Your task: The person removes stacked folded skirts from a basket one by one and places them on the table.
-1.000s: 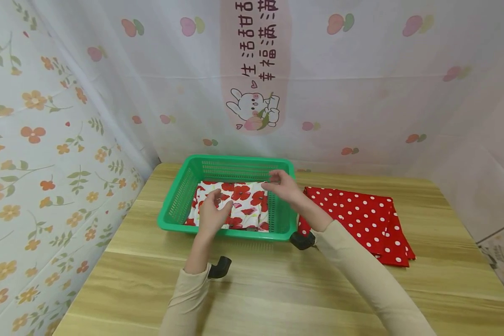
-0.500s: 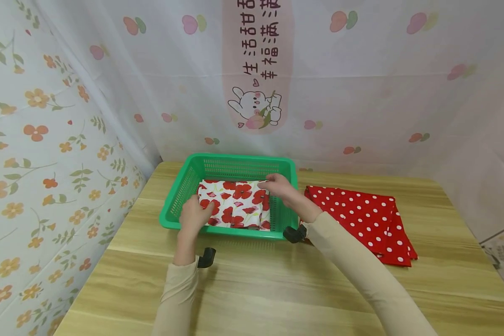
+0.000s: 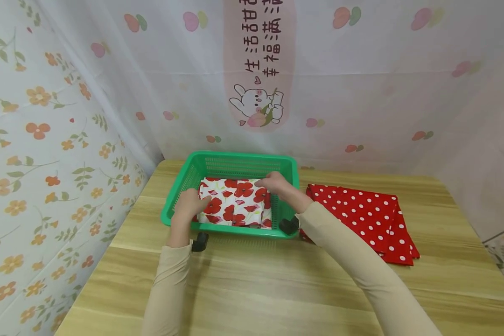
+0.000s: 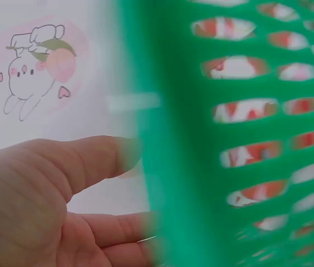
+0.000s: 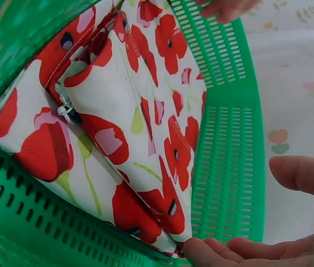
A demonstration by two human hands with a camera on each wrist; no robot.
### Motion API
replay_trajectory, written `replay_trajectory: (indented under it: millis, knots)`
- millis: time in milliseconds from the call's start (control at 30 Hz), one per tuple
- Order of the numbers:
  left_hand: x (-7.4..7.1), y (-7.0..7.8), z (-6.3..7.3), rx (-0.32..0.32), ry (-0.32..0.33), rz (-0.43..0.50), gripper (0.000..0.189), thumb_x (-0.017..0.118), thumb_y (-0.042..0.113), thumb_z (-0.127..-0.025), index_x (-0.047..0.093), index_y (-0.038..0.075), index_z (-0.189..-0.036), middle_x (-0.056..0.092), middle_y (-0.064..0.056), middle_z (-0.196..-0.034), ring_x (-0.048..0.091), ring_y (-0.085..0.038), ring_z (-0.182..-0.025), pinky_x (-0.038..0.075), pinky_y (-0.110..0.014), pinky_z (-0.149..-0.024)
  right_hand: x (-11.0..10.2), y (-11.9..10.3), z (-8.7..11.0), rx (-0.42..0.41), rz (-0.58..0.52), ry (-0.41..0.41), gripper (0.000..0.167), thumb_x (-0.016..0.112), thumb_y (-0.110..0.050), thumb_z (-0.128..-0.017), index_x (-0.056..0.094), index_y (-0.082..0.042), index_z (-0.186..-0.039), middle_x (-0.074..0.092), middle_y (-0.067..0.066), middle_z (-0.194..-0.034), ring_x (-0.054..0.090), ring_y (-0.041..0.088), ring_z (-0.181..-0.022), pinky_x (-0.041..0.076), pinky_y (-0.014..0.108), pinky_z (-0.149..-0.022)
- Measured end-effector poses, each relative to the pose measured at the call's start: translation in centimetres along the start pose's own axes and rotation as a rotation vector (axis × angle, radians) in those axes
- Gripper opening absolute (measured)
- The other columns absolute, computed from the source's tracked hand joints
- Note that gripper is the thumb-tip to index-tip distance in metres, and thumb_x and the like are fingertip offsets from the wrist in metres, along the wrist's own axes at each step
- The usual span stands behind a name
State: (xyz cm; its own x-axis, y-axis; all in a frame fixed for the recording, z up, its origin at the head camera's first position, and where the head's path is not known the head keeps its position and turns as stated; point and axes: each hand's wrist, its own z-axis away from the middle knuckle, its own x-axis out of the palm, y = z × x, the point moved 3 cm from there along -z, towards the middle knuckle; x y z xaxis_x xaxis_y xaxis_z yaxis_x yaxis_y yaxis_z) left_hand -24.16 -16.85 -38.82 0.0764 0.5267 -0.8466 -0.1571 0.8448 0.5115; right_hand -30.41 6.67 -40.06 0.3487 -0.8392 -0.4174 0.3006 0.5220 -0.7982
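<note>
A green plastic basket point(image 3: 174, 196) holds a folded white cloth with red poppies point(image 3: 235, 203). In the right wrist view the folded cloth point(image 5: 109, 119) shows overlapping layers and a small pale fastener at its edge. My left hand point(image 3: 187, 205) is over the left end of the basket, its thumb pointing toward the cloth. In the left wrist view the basket wall point(image 4: 185, 144) hides the fingertips of the left hand point(image 4: 57, 206). My right hand point(image 3: 279, 185) is at the cloth's back right corner. Its fingers point(image 5: 240, 250) are extended at that corner, thumb held apart.
To the right of the basket, a folded red cloth with white dots point(image 3: 365, 219) lies on the wooden table point(image 3: 252, 284). A printed white curtain point(image 3: 361, 84) hangs behind the table, and a flowered curtain point(image 3: 46, 186) runs along the left side.
My left hand has moved left, from over the poppy cloth to the basket's left end. My right hand has stayed near the cloth's right side. The cloth still lies in the basket.
</note>
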Motion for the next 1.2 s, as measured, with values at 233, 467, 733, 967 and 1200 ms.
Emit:
replay_trajectory:
  millis: [233,467,733,967,1200]
  knots:
    - [-2.4,2.2,-2.3,0.033,-0.048,-0.073,0.035,0.052,0.021,-0.090,0.038,0.008,-0.061,0.033,-0.002,-0.057,0.036,-0.015,-0.052,0.033,-0.027,-0.049,-0.5,0.0,-0.5,0.021,-0.037,0.026,0.068,0.060,-0.022,-0.089,0.027,0.008,-0.140,0.030,0.020,-0.145,0.035,0.033,-0.129,0.032,0.046,-0.105]
    - [-2.5,3.0,-4.8,-0.023,-0.129,-0.072,0.027,0.050,0.016,-0.087,0.053,-0.008,-0.099,0.046,-0.012,-0.085,0.045,-0.024,-0.076,0.040,-0.031,-0.064,-0.8,0.5,-1.5,0.049,-0.066,0.055,0.070,0.062,-0.020,-0.088,0.025,0.008,-0.141,0.030,0.020,-0.145,0.034,0.034,-0.130,0.033,0.044,-0.105]
    - [-0.7,1.7,-7.2,-0.187,-0.171,0.045,0.046,0.047,0.016,-0.087,0.044,-0.013,-0.124,0.045,-0.024,-0.121,0.041,-0.031,-0.099,0.041,-0.035,-0.079,-0.2,1.1,-2.7,0.082,-0.037,0.068,0.067,0.063,-0.021,-0.087,0.029,0.007,-0.138,0.035,0.018,-0.141,0.039,0.033,-0.126,0.036,0.044,-0.103]
    - [1.1,-0.1,-8.5,-0.286,-0.227,0.145,0.051,0.050,0.018,-0.090,0.041,-0.014,-0.129,0.044,-0.028,-0.128,0.045,-0.037,-0.111,0.040,-0.045,-0.098,0.3,1.5,-3.3,0.127,0.002,0.080,0.062,0.063,-0.019,-0.087,0.034,0.009,-0.134,0.041,0.019,-0.135,0.041,0.032,-0.121,0.039,0.044,-0.100]
    - [8.7,-9.3,-20.2,-0.328,-0.258,0.173,0.061,0.066,0.031,-0.080,0.048,-0.004,-0.127,0.051,-0.020,-0.123,0.052,-0.036,-0.103,0.049,-0.047,-0.084,1.0,7.7,-12.8,0.116,0.048,0.076,0.066,0.074,-0.035,-0.075,0.047,0.003,-0.123,0.052,0.013,-0.119,0.052,0.026,-0.102,0.050,0.041,-0.084]
